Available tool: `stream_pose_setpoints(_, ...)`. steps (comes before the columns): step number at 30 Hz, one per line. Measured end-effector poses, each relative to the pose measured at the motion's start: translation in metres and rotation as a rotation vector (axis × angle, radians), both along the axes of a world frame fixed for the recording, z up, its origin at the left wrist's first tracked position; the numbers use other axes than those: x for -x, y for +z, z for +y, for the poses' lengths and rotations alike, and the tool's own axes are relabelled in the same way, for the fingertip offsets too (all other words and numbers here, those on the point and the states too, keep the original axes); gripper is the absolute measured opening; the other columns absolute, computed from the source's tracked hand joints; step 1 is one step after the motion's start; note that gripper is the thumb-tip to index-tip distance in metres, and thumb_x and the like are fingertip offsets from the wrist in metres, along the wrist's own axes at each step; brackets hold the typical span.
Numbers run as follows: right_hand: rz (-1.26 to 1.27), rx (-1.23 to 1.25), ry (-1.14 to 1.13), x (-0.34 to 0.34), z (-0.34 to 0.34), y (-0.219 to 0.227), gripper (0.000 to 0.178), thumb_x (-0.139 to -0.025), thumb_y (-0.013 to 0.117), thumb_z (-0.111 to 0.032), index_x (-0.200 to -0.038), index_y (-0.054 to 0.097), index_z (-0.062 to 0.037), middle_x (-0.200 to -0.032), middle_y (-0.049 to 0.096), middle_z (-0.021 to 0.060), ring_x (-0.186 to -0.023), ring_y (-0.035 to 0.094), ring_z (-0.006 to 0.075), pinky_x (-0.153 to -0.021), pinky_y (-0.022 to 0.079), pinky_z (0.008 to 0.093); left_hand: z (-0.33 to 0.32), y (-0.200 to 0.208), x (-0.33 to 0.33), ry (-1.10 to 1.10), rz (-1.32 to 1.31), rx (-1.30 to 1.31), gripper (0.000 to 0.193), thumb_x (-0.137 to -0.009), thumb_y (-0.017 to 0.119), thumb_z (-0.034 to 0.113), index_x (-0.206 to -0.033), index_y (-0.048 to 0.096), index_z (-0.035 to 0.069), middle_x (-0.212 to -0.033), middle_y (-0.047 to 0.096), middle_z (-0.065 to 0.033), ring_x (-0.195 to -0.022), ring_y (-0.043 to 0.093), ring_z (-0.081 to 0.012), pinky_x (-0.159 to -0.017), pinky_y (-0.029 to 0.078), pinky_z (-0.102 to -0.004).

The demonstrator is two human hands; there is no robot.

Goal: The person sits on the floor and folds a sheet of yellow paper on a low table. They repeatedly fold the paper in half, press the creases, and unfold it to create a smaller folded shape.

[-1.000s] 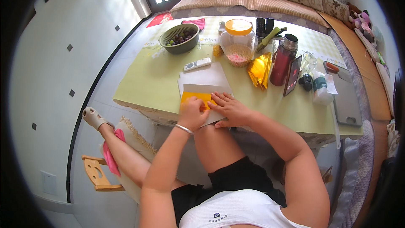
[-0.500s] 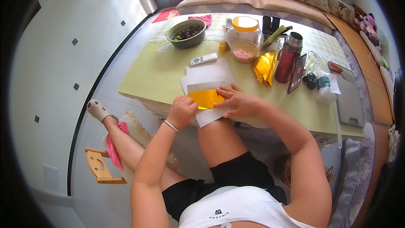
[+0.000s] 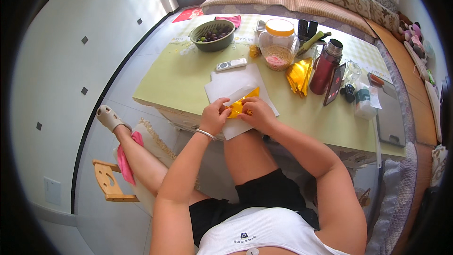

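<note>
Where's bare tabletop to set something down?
Left: tabletop nearer than the green colander, left of the white sheets. Front right: between the right hand and the tissue pack, nearer than the phone. Crowded: further back, with lidded jar, gold foil stack, thermos and phone close together.

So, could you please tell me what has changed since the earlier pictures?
The gold sheet, flat across the white paper before, is now bent or folded slantwise, one corner pointing away to the right. The right hand, earlier spread flat, has curled its fingers in at the sheet's near side; the left hand still holds its left end. The remote, green bowl and red flask stayed put.
</note>
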State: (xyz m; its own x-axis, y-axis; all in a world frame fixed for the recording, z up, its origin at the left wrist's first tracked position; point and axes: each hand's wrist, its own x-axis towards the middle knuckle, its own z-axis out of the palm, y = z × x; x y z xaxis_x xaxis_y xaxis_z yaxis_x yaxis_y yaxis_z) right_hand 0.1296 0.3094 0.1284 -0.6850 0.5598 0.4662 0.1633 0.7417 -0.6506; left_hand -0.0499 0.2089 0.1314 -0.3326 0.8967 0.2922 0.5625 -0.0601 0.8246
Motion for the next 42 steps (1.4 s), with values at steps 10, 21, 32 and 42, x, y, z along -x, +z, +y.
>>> stream_pose_setpoints(10, 0.033, -0.055, -0.083, 0.006, -0.007, -0.008, 0.018, -0.073, 0.073, -0.014, -0.065, 0.061, -0.0018, -0.119, 0.066, 0.0197, -0.111, 0.059, 0.0349, -0.098, 0.045, 0.0408, -0.005, -0.022, 0.012, 0.187, 0.156, -0.060, 0.047, -0.081, 0.073, 0.006, -0.126, 0.060, 0.001, -0.088, 0.062, -0.0071, -0.080, 0.061, -0.0141, -0.074, 0.053, -0.0277)
stream_pose_setpoints(21, 0.065, -0.118, -0.061, 0.006, -0.009, -0.007, 0.029, -0.077, 0.069, -0.012, -0.105, 0.072, -0.0092, -0.123, 0.062, 0.0195, -0.112, 0.057, 0.0354, -0.099, 0.045, 0.0436, 0.001, -0.022, 0.001, 0.375, 0.198, -0.025, 0.046, -0.073, 0.076, 0.006, -0.116, 0.063, -0.001, -0.078, 0.064, -0.0055, -0.068, 0.061, -0.0142, -0.068, 0.053, -0.0293)
stream_pose_setpoints(32, -0.022, -0.296, -0.094, 0.010, -0.011, -0.012, 0.034, -0.081, 0.064, -0.014, -0.114, 0.072, -0.0130, -0.123, 0.061, 0.0199, -0.112, 0.056, 0.0363, -0.100, 0.043, 0.0452, -0.001, -0.014, -0.005, 0.357, 0.197, 0.017, 0.045, -0.073, 0.076, 0.005, -0.115, 0.062, -0.002, -0.077, 0.063, -0.0084, -0.084, 0.059, -0.0247, -0.078, 0.050, -0.0374)
stream_pose_setpoints(42, -0.078, -0.303, -0.109, 0.013, -0.011, -0.016, 0.033, -0.082, 0.062, -0.016, -0.114, 0.071, -0.0113, -0.124, 0.059, 0.0178, -0.116, 0.053, 0.0356, -0.102, 0.040, 0.0480, -0.018, 0.003, -0.015, 0.211, 0.993, -0.370, 0.033, -0.078, 0.068, 0.009, -0.111, 0.065, 0.002, -0.102, 0.066, -0.0096, -0.096, 0.060, -0.0270, -0.087, 0.047, -0.0415)
